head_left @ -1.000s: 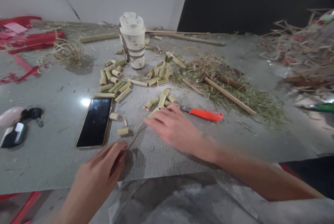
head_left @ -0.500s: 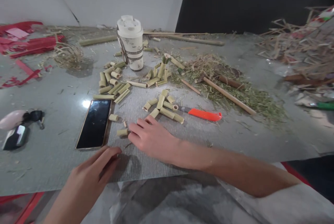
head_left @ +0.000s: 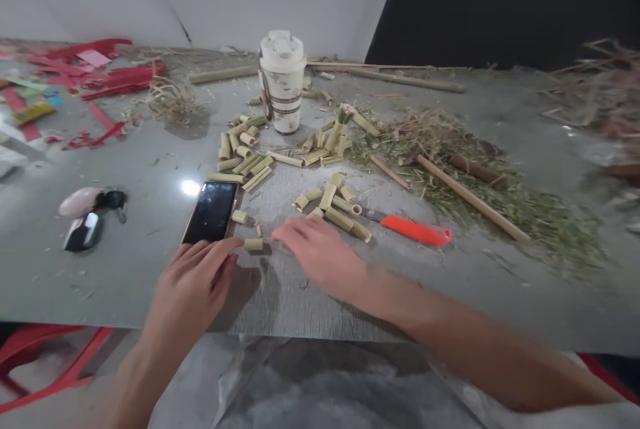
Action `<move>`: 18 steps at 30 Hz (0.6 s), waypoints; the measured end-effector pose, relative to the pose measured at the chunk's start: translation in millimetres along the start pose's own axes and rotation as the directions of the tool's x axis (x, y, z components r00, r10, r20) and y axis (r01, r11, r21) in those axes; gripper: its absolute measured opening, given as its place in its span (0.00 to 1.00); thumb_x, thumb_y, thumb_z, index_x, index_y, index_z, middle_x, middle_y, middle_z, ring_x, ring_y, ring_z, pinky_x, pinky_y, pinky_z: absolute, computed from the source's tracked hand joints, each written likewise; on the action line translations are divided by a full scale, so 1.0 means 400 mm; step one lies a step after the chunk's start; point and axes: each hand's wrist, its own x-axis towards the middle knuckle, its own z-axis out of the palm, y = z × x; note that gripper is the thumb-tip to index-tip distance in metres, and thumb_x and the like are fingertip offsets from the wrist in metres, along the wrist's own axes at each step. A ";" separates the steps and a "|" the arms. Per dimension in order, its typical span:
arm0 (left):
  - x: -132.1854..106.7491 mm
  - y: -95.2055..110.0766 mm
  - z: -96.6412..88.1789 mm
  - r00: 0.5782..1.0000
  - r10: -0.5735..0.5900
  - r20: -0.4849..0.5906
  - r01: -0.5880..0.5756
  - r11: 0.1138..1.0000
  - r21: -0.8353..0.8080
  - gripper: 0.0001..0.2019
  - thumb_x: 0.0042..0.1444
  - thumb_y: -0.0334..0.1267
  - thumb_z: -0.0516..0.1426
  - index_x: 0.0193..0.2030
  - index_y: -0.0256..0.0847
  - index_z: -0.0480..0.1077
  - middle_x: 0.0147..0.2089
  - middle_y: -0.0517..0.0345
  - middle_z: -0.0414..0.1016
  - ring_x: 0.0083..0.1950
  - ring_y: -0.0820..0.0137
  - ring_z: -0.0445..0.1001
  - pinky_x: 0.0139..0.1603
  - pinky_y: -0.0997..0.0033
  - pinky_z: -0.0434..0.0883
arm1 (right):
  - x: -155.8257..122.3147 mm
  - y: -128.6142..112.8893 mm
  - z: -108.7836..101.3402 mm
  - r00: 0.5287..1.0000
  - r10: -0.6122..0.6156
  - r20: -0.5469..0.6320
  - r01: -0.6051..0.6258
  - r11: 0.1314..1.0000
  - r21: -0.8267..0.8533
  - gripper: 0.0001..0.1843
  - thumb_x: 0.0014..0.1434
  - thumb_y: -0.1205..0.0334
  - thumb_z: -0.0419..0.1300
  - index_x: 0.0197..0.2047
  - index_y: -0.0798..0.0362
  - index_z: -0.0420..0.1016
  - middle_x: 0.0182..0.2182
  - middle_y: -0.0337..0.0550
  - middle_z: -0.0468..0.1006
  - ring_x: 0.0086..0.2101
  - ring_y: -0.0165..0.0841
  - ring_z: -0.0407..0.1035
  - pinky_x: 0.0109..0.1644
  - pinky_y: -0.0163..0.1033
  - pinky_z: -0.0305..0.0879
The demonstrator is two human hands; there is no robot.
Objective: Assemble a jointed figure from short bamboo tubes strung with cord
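Note:
My left hand (head_left: pixel 197 279) hovers over the near end of a black phone (head_left: pixel 213 210), fingers loosely bent and parted from the thumb. Its index fingertip comes up to the left end of a short cut bamboo piece (head_left: pixel 253 244); whether it touches is unclear. To the right of that piece is my right hand (head_left: pixel 320 252), smeared by motion, its fingertips pointing left and what they may hold hidden. Another short bamboo piece (head_left: pixel 241 216) and a small sliver (head_left: pixel 259 228) lie just beyond. Behind my right hand are several bamboo pieces (head_left: pixel 339 218) in a loose cluster.
An orange-handled knife (head_left: pixel 416 230) lies right of the cluster. Farther back stand a lidded cup (head_left: pixel 283 86) and more cut bamboo (head_left: pixel 233 147). Shredded leaves and a wooden stick (head_left: pixel 473 197) cover the right side. Keys (head_left: pixel 111 200) and red strips (head_left: pixel 123 81) lie left.
The view has swung left, shifting everything rightward. My left hand has moved forward over the phone's near end, beside the bamboo piece. My right hand has drawn away from that piece to the right.

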 end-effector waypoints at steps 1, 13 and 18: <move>0.008 0.003 0.000 1.000 0.000 0.014 0.000 1.000 -0.025 0.10 0.74 0.29 0.54 0.56 0.42 0.73 0.39 0.58 0.80 0.38 0.63 0.78 0.44 0.61 0.71 | -0.002 0.003 0.001 0.998 0.043 -0.043 -0.042 0.999 0.034 0.13 0.76 0.76 0.52 0.56 0.53 0.70 0.47 0.45 0.82 0.46 0.37 0.74 0.51 0.43 0.65; 0.059 0.023 0.015 0.991 -0.100 0.094 0.110 0.987 -0.119 0.09 0.76 0.36 0.56 0.56 0.44 0.77 0.53 0.51 0.85 0.53 0.57 0.82 0.53 0.59 0.72 | 0.000 0.007 -0.032 0.970 0.171 -0.173 -0.143 0.976 0.166 0.08 0.78 0.68 0.58 0.46 0.53 0.78 0.39 0.42 0.83 0.40 0.35 0.76 0.47 0.41 0.66; 0.045 0.034 -0.009 0.975 -0.199 0.101 0.218 0.943 -0.250 0.10 0.74 0.38 0.59 0.58 0.46 0.78 0.49 0.56 0.85 0.46 0.64 0.82 0.48 0.66 0.74 | -0.001 0.003 -0.029 0.966 0.192 -0.170 -0.159 0.968 0.192 0.08 0.78 0.66 0.59 0.45 0.52 0.79 0.38 0.41 0.83 0.40 0.34 0.76 0.46 0.41 0.66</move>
